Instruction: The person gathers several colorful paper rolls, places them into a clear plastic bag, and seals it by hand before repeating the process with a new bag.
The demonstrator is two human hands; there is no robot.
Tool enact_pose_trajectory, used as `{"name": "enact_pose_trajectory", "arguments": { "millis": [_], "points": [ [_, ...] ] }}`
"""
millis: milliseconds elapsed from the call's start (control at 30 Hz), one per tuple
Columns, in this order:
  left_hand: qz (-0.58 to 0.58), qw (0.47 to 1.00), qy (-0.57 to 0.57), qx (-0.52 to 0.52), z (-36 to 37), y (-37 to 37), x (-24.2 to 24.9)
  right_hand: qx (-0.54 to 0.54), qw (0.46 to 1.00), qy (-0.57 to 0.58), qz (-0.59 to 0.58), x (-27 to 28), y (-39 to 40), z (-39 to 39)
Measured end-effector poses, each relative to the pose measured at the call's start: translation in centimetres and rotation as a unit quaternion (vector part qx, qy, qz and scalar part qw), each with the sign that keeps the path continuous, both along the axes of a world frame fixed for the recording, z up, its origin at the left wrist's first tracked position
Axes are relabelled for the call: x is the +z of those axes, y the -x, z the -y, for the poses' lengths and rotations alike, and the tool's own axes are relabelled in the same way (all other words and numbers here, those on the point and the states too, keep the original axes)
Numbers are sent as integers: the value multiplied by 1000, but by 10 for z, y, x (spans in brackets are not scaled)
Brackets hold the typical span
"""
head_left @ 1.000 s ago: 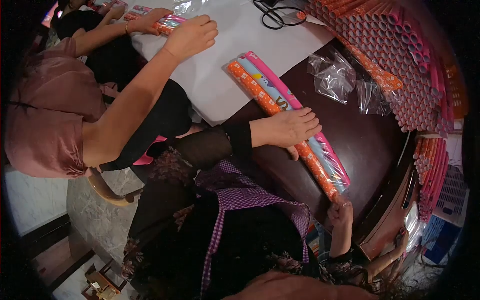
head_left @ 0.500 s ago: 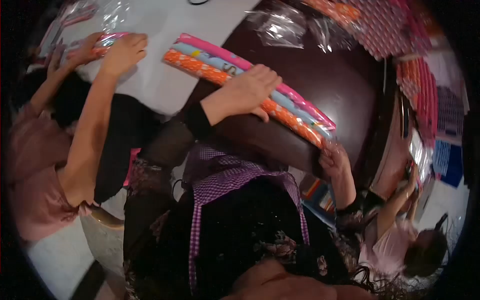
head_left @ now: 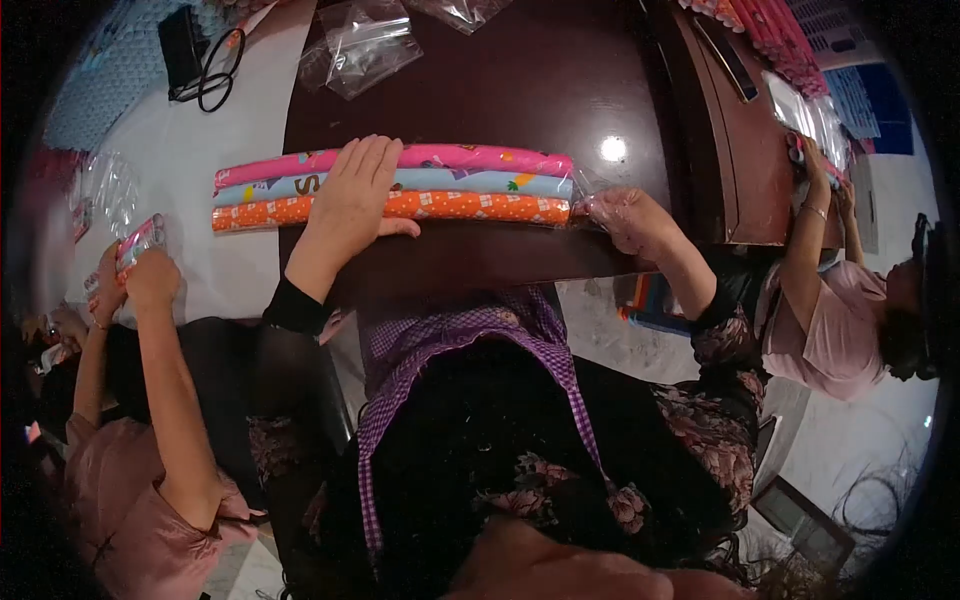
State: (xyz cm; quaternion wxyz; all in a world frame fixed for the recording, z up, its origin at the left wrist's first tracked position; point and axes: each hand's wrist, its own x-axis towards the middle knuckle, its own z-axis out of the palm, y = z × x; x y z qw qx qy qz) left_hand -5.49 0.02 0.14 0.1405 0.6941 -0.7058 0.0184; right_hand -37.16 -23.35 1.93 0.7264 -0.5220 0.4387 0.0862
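Dark brown bench [head_left: 500,95], pretty shiny, with a white covering [head_left: 240,130] over the left part. Three rolls [head_left: 480,182] (pink, pale blue, orange) are packed side by side in one clear plastic sleeve [head_left: 583,190], laid across both surfaces. They're pressed through the plastic by the left hand [head_left: 350,200], palm down, fingers together, thumb stuck out. Loose plastic at the sleeve's right end is pinched by the right hand [head_left: 632,222]. Clear bags [head_left: 368,50] are scattered beyond the rolls.

Inspected for lettering. Read on the light-blue middle roll [head_left: 436,180]: one large brown "S". Too small to read: pale marks at the left end of the pink roll [head_left: 468,158].
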Motion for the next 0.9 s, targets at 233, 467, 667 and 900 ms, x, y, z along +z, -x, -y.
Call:
{"name": "enact_pose_trajectory", "arguments": {
  "millis": [233, 467, 667, 900],
  "points": [
    [5, 1000, 4, -3, 1, 0, 2, 67, 991, 106, -46, 10, -20, -9],
    [-4, 999, 29, -27, -3, -8, -2, 27, 982, 187, -21, -2, -33, -9],
    [30, 999, 22, -4, -6, -4, 3, -20, 990, 138, 3, 1, -36, -13],
    [90, 995, 43, -10, -5, -5, 0, -32, 991, 127, 37, 1, -36, -16]
  ]
}}
